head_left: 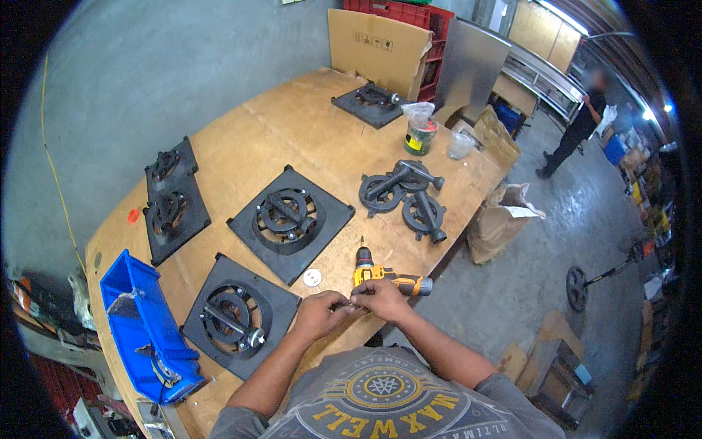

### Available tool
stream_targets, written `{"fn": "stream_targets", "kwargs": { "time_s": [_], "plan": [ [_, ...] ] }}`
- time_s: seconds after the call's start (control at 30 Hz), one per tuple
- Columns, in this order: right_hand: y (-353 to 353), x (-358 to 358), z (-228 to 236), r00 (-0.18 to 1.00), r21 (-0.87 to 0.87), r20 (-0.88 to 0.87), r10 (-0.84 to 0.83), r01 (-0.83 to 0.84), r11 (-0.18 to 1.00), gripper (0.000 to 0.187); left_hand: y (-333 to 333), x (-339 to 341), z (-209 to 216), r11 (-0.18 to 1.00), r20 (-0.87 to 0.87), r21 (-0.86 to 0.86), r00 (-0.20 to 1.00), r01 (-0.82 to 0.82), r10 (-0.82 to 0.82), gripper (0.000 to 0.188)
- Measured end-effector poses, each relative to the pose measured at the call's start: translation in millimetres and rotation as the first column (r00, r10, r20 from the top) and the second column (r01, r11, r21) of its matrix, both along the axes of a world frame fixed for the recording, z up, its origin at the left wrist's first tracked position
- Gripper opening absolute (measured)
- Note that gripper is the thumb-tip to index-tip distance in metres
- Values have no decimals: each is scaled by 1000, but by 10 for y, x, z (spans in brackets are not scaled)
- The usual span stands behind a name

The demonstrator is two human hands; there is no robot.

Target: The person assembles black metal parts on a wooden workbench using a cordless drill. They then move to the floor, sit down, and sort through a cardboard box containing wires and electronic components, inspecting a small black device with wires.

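Note:
In front of my body, my left hand (pixel 323 313) and my right hand (pixel 382 298) meet over the table's near edge. Both have fingertips pinched together around something small, too hidden to make out. Just beyond my right hand lies a yellow and black cordless drill (pixel 364 274), its bit pointing away from me. A small white disc (pixel 312 277) rests left of the drill. Close to my left forearm is a black square burner plate (pixel 274 306) with a ring burner and tube. Another black burner plate (pixel 322 233) lies behind it.
Loose black ring burners (pixel 380 194) sit at right. A blue bin (pixel 150 322), a double burner plate (pixel 196 208) and a red disc (pixel 133 216) are left. A tub (pixel 420 139) and a burner plate (pixel 358 110) stand far back. Beyond the right edge are a paper sack (pixel 497 230) and a person (pixel 585 124).

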State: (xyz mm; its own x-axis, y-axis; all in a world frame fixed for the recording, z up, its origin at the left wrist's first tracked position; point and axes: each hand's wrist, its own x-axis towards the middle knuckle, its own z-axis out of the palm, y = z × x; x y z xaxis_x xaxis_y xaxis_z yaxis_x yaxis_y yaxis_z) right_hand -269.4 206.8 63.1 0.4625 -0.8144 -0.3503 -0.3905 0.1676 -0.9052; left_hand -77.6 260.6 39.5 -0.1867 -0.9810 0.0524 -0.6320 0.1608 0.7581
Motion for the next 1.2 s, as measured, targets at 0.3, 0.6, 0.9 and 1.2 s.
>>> {"fn": "stream_targets", "kwargs": {
  "time_s": [0.3,0.6,0.9,1.2],
  "plan": [
    [7,-81,-133,995,-12,-103,1,-2,1000,21,-537,435,-349,979,391,167,920,-117,43,33],
    [3,-129,-304,997,-49,12,-71,72,996,24,-852,511,-656,984,611,174,788,-41,-75,25],
    [2,-184,-393,992,74,49,-114,111,991,26,-1069,440,-338,972,581,222,811,-76,-70,24],
    [64,-133,-311,991,127,73,-115,105,986,26,-993,425,-401,977,483,211,872,-23,-84,28]
  ]
}}
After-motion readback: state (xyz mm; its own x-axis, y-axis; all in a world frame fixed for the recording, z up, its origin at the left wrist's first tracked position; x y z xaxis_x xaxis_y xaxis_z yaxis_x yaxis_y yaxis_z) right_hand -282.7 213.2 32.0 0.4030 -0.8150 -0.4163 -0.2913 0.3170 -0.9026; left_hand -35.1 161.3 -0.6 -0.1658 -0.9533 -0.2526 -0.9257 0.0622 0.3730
